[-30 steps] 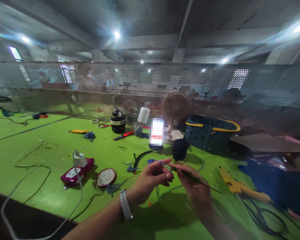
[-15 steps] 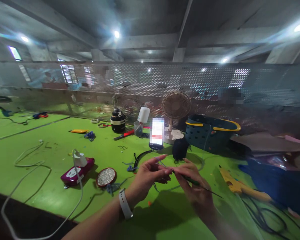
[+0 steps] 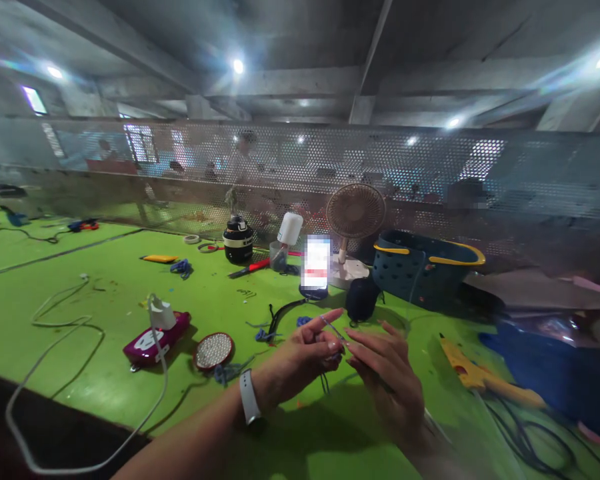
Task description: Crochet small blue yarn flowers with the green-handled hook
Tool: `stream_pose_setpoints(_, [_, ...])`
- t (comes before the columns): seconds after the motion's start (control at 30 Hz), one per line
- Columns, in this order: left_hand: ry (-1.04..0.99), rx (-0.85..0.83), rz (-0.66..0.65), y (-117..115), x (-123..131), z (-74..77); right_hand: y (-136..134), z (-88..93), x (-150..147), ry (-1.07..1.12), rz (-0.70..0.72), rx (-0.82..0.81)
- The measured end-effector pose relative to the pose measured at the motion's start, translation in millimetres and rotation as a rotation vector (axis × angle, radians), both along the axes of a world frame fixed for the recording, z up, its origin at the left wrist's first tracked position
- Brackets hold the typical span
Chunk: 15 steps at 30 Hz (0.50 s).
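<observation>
My left hand (image 3: 303, 357), with a white watch band on its wrist, pinches a thin strand of blue yarn (image 3: 330, 327) over the green table (image 3: 105, 373). My right hand (image 3: 385, 373) meets it fingertip to fingertip and grips a thin dark crochet hook, mostly hidden behind the fingers. A dark ball of yarn (image 3: 361, 299) sits just beyond both hands. A lit phone (image 3: 315, 265) stands upright behind it.
A small fan (image 3: 355, 213) and a dark blue basket with yellow handles (image 3: 423, 267) stand at the back. A magenta power bank (image 3: 155, 333), a round studded disc (image 3: 213, 351), white cable (image 3: 80, 427) lie left. A yellow tool (image 3: 473, 373) lies right. A perforated metal screen runs behind.
My right hand has turned and drawn closer to the left, so the hook that stuck out to the right is now mostly hidden. The view shifted slightly.
</observation>
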State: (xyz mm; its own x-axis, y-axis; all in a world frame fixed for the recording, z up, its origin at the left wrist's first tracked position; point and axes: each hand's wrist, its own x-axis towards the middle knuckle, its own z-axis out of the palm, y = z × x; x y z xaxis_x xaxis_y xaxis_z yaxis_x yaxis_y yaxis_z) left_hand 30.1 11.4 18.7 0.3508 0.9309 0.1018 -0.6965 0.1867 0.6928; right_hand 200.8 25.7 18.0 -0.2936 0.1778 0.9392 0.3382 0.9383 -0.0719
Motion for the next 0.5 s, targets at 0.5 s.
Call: stream_pose_setpoints(0.5, [-0.01, 0.014, -0.214, 8.9, -23.6, 7.9, -3.1, 19.2, 15.0, 0.228, 0.316, -0.533])
